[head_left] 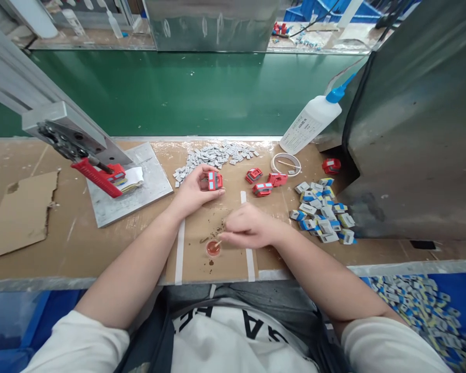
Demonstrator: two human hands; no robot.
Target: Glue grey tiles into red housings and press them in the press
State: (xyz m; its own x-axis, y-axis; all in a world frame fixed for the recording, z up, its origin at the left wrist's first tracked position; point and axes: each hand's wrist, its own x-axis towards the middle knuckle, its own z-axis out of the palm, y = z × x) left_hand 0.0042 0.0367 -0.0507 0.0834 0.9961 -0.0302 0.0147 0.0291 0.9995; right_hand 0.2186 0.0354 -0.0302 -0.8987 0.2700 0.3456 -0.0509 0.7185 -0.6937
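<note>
My left hand is closed around a small red toy vehicle with pale window patches, held above the cardboard-covered bench. My right hand pinches a thin stick. The stick's lower end is in a small round cup of reddish liquid. Dark spots of liquid lie on the cardboard around the cup. To the right of my left hand are three more red toy vehicles. Behind that hand spreads a heap of small flat grey pieces.
At left, a clamp with a red handle stands on a grey plate. A white bottle with a blue nozzle leans at right, near a white ring. Blue-and-white blocks lie below. A green belt runs behind.
</note>
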